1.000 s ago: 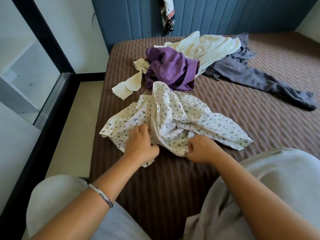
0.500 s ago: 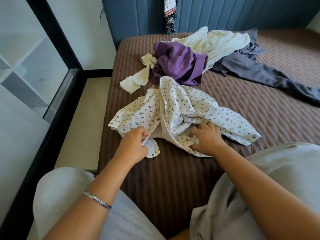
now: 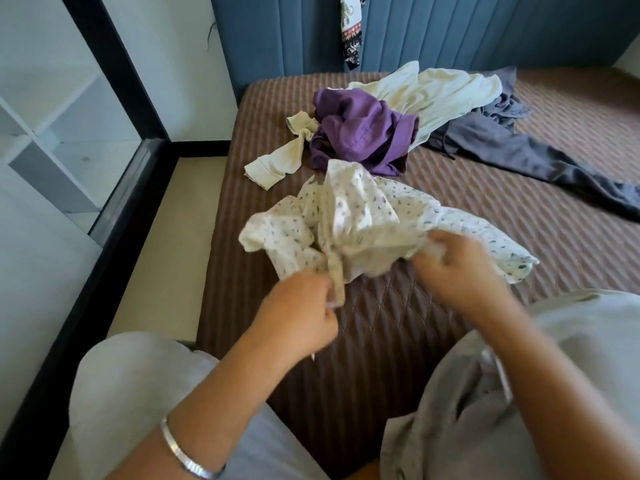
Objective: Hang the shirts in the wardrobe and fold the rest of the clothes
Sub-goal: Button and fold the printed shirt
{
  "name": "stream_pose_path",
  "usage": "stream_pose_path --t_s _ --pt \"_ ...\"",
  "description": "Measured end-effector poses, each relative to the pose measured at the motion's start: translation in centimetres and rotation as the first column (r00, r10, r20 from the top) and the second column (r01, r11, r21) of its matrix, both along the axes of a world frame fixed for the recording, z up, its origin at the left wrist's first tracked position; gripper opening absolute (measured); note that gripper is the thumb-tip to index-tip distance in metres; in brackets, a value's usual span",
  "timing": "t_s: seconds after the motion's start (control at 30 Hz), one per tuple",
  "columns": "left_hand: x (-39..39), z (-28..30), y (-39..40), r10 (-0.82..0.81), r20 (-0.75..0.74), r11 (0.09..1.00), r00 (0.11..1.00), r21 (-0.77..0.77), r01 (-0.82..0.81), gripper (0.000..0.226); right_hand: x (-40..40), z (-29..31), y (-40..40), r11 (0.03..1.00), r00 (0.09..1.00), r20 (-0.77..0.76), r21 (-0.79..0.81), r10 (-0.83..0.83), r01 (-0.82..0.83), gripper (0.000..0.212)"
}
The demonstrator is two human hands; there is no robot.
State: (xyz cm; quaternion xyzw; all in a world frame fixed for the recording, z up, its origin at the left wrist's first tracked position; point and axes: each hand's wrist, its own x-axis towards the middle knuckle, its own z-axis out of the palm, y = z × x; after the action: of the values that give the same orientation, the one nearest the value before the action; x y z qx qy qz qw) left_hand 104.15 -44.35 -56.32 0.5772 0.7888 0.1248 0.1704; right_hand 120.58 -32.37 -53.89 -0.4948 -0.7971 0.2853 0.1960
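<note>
Gripping the near edge of the white printed shirt (image 3: 360,220), both of the person's hands are busy over the front of the bed (image 3: 398,341). The left hand (image 3: 298,317) has its fingers curled tight around a narrow strip of the fabric that hangs down from the bunched hem, and the right hand (image 3: 457,268) pinches another part of the same edge, so the cloth between the two hands is gathered and raised off the quilted brown cover. The rest of the shirt lies crumpled on the bed beyond the hands, one side trailing off to the right. Both hands are a little blurred, so I cannot tell exactly which fingers do the holding. A silver bangle (image 3: 187,455) sits on the left wrist. Farther up the bed, just beyond the printed shirt and touching its far edge, there is a purple garment (image 3: 360,133) in a heap, lying on top of a cream-coloured garment (image 3: 440,95) whose long sleeve stretches out to the left and ends near the bed's edge. To the right of those, a dark grey garment (image 3: 526,157) lies spread toward the right side of the bed. A patterned cloth (image 3: 351,32) hangs against the blue padded headboard (image 3: 485,29) behind the pile. At the left, a black frame (image 3: 104,64) borders white shelving (image 3: 45,133).
</note>
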Motion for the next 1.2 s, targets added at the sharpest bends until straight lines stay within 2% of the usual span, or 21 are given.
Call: stream_pose_path --t_s 0.03,0.07,0.1,0.13,0.17,0.2,0.23,0.27,0.33,0.37,0.43,0.5,0.63,0.73,0.8,0.87,1.0,1.2 --pt "0.2 -0.7 0.1 -0.048 0.007 0.973 0.999 -0.225 0.048 0.008 -0.3 -1.5 -0.9 0.978 0.949 0.249 -0.124 0.192 -0.165 0.020" --pt "0.3 -1.2 0.2 -0.113 0.006 0.900 0.994 -0.423 0.105 0.006 -0.7 -3.0 -1.6 0.903 0.792 0.449 -0.313 0.414 -0.295 0.024" --pt "0.2 -1.7 0.3 -0.172 0.022 0.809 0.985 -0.567 0.154 0.009 -1.0 -4.2 -2.4 0.792 0.591 0.538 -0.503 0.601 -0.346 0.030" --pt "0.0 -1.9 0.5 -0.196 0.050 0.734 0.979 -0.655 0.180 0.014 -1.3 -4.6 -2.8 0.696 0.427 0.556 -0.635 0.713 -0.335 0.039" --pt "-0.2 -2.0 0.8 -0.185 0.083 0.701 0.979 -0.687 0.190 0.014 -1.5 -4.6 -2.7 0.653 0.353 0.553 -0.687 0.755 -0.319 0.044" --pt "-0.6 -1.9 1.1 -0.160 0.095 0.713 0.982 -0.677 0.182 0.012 -1.8 -4.4 -2.3 0.669 0.359 0.566 -0.657 0.742 -0.347 0.045" --pt "-1.2 -1.5 1.6 -0.139 0.071 0.753 0.988 -0.640 0.152 0.008 -2.1 -4.1 -1.7 0.716 0.424 0.578 -0.566 0.698 -0.407 0.042" --pt "-1.8 -1.0 2.3 -0.122 0.018 0.801 0.992 -0.589 0.109 0.008 -2.5 -3.8 -1.0 0.781 0.537 0.567 -0.440 0.624 -0.443 0.035" --pt "-3.3 0.3 4.0 -0.072 -0.092 0.897 0.993 -0.441 0.024 0.012 -3.8 -3.3 0.2 0.894 0.808 0.384 -0.179 0.447 -0.410 0.021" --pt "-4.1 0.7 5.0 -0.034 -0.109 0.939 0.993 -0.345 -0.005 0.009 -4.6 -3.2 0.6 0.923 0.887 0.258 -0.091 0.384 -0.374 0.018" --pt "-5.1 1.0 6.6 0.037 -0.044 0.993 0.998 -0.113 -0.042 0.017 -6.5 -3.6 1.1 0.946 0.942 0.094 -0.007 0.322 -0.323 0.017" --pt "-5.4 0.4 7.5 0.031 0.080 0.996 0.996 0.080 -0.037 0.028 -8.2 -4.5 1.4 0.961 0.963 0.025 0.053 0.269 -0.270 0.019" --pt "-5.2 -2.3 8.0 -0.047 0.247 0.977 0.968 0.214 -0.007 0.055 -9.7 -6.8 1.9 0.984 0.990 -0.050 0.127 0.134 -0.127 0.017" --pt "-6.2 -3.2 8.1 0.010 0.379 0.937 0.925 0.320 -0.141 0.043 -9.6 -7.3 2.8 1.000 0.987 -0.159 0.007 0.030 -0.029 0.001" --pt "-7.0 -3.4 8.3 0.073 0.444 0.923 0.893 0.309 -0.229 0.028 -9.1 -7.1 3.5 0.997 0.972 -0.231 -0.077 -0.041 0.023 0.008" --pt "-7.2 -3.8 8.5 0.095 0.411 0.936 0.907 0.273 -0.221 0.021 -8.5 -6.7 3.9 0.991 0.963 -0.260 -0.126 -0.076 0.044 0.012" --pt "-6.5 -5.0 9.1 0.095 0.198 0.941 0.976 0.301 -0.153 0.022 -8.1 -6.8 4.3 0.972 0.942 -0.316 -0.233 -0.114 0.040 0.011" --pt "-6.5 -5.8 9.6 0.090 0.117 0.893 0.989 0.430 -0.132 0.015 -7.0 -6.2 4.5 0.949 0.900 -0.417 -0.315 -0.129 -0.010 0.014"
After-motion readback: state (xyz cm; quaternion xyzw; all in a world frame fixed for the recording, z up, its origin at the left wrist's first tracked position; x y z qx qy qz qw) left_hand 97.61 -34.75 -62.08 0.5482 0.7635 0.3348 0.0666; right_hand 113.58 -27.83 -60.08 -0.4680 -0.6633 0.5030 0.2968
